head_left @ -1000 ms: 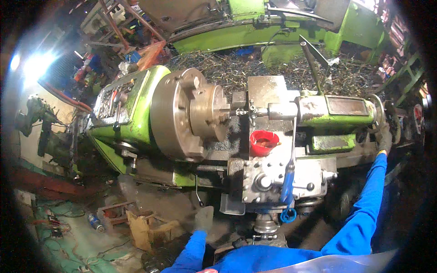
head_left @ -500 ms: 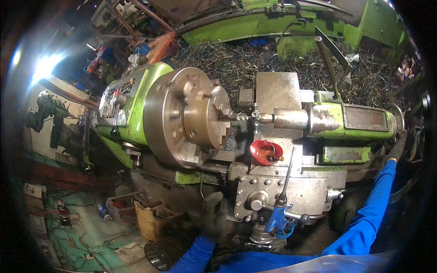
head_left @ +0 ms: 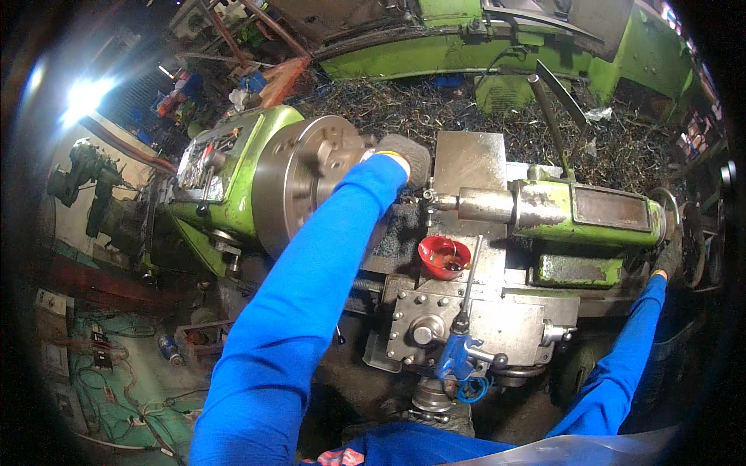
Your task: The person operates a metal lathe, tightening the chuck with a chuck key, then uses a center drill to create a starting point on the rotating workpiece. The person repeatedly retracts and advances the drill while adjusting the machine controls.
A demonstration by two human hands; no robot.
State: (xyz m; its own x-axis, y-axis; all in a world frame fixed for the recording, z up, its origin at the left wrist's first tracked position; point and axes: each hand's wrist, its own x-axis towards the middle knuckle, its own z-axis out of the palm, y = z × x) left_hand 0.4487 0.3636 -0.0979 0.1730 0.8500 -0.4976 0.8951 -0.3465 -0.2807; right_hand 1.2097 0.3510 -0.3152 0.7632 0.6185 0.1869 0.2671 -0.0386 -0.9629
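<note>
My left hand (head_left: 409,161), in a dark grey glove, is raised over the gap between the lathe chuck (head_left: 305,167) and the tailstock quill (head_left: 483,204). Its fingers bend down out of sight, so any grip is hidden. The blue left sleeve crosses in front of the chuck, whose surface looks smeared as if turning. Far to the right, my gloved right hand (head_left: 670,250) is closed at the lower rim of the tailstock handwheel (head_left: 666,211). A drill bit was visible between chuck and quill earlier; the left hand and arm now cover most of it.
A red bowl (head_left: 444,259) with brownish liquid sits on the cross slide. Nearer, a blue air gun (head_left: 460,356) with a long nozzle rests on the carriage (head_left: 505,334). Metal shavings (head_left: 373,105) pile behind the lathe. Cables (head_left: 124,388) run over the green floor at left.
My left hand has come up from low in front of the carriage to beside the chuck. My right hand stays at the handwheel. The view has shifted slightly.
</note>
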